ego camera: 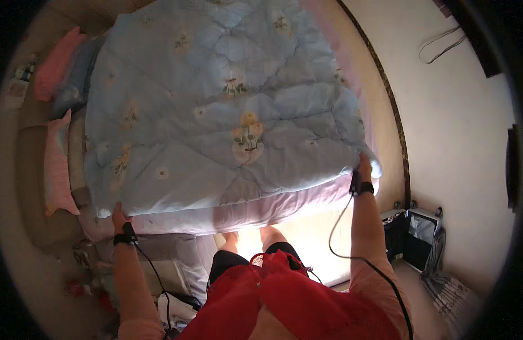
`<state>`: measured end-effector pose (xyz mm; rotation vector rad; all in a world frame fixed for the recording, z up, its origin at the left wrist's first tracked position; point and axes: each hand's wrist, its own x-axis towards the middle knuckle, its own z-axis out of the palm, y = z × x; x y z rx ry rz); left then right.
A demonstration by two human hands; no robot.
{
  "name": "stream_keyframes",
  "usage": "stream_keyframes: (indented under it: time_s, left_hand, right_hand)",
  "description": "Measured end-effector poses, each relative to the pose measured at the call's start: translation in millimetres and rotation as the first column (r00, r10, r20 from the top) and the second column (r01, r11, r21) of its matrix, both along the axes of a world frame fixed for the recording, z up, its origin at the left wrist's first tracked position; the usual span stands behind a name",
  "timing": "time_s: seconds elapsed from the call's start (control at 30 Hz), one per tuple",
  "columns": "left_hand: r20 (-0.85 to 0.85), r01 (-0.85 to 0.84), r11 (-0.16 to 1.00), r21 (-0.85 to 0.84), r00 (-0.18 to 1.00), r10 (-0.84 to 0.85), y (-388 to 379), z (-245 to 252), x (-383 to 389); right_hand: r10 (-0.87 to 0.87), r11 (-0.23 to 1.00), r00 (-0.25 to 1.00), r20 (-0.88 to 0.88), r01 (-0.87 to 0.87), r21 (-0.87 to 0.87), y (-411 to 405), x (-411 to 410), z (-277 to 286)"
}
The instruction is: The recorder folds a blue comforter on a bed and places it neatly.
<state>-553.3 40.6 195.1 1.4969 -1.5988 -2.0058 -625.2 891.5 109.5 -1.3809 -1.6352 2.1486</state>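
A light-blue quilted comforter (202, 127) with a flower pattern covers most of the bed. My arms are spread wide along its near edge. At the near left corner, my left hand (120, 217) grips the comforter's edge, with part of the fingers hidden by the cloth. Toward the near right corner, my right hand (364, 168) holds the edge, its fingertips partly tucked in the fabric. Below the comforter's near edge shows a pink bed sheet (244, 214) on the mattress. Each wrist wears a black strap with a small device and a cable.
At the bed's head lie a pink pillow (58, 163), another pink pillow (57, 63) and a blue pillow (81, 63). A grey upholstered seat (197, 250) stands beside my legs. On the right floor an open suitcase (418, 240) leans near the wall (452, 127).
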Motion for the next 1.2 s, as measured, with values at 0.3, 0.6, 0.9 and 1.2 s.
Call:
stream_keyframes:
  time_s: [0.3,0.6,0.9,1.2]
  left_hand:
    - [-0.005,-0.181,0.979,-0.092,0.983,0.181,-10.4,89.9,51.5]
    - [-0.229,-0.12,0.992,0.05,0.965,0.128,46.3,78.7,213.1]
    - [0.115,0.32,0.621,-0.715,0.93,-0.348,-16.9,12.4,334.4]
    - [-0.076,0.083,0.933,-0.349,0.99,-0.116,58.6,144.0,268.7]
  right_hand:
    - [-0.157,0.988,0.912,-0.38,0.146,-0.058,12.1,52.6,146.4]
    - [-0.277,0.961,0.927,-0.251,0.269,-0.07,40.0,172.4,175.6]
    - [-0.066,0.965,0.88,-0.47,0.176,0.195,59.2,279.4,168.4]
    - [-0.383,0.924,0.852,-0.357,0.356,-0.142,16.1,258.2,204.2]
